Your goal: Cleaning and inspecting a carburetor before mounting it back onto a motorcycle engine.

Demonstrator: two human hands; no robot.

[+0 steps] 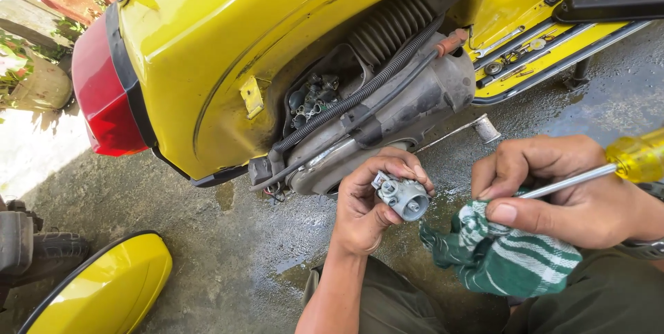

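Observation:
My left hand (366, 202) grips a small grey metal engine part (401, 196) with round ports, held up in front of a yellow scooter's open engine bay (360, 99). My right hand (567, 189) holds a screwdriver with a yellow see-through handle (636, 158); its metal shaft runs under my fingers. The same hand pinches a green-and-white striped rag (505, 254), which hangs just right of the metal part. The screwdriver's tip is hidden in the rag.
The yellow scooter (228, 50) has a red tail light (104, 92), black ribbed hoses and a grey engine casing (408, 106). A detached yellow side panel (111, 292) lies at lower left. A tyre (41, 251) sits at the left edge. The concrete floor (228, 237) is wet.

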